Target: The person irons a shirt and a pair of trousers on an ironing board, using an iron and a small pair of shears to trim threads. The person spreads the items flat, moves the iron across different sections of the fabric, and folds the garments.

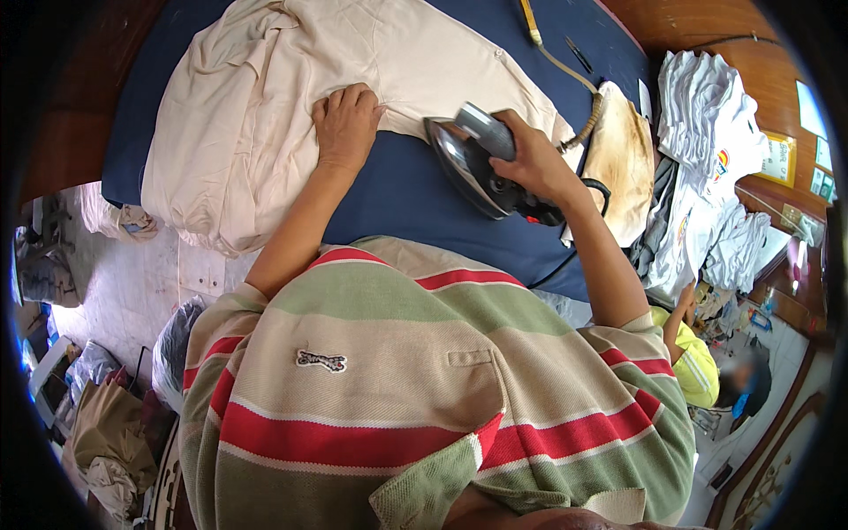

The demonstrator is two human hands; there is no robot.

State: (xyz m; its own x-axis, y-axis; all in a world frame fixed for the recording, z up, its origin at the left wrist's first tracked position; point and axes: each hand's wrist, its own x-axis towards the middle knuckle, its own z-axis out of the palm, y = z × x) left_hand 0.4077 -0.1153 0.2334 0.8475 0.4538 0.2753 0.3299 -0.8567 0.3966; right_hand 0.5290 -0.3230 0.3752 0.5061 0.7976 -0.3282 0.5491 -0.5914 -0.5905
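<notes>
Navy counter point(397, 196). Your right grip point(534, 159) wraps the iron point(477, 179); leftward, your half-curled left grip point(346, 126) presumably steadies pale cloth point(247, 124), pinch unclear.

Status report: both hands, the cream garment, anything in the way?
Left hand on cream garment. Right hand gripping iron. Garment creased, lying across blue surface. Black cord near right hand, no obstruction seen.
</notes>
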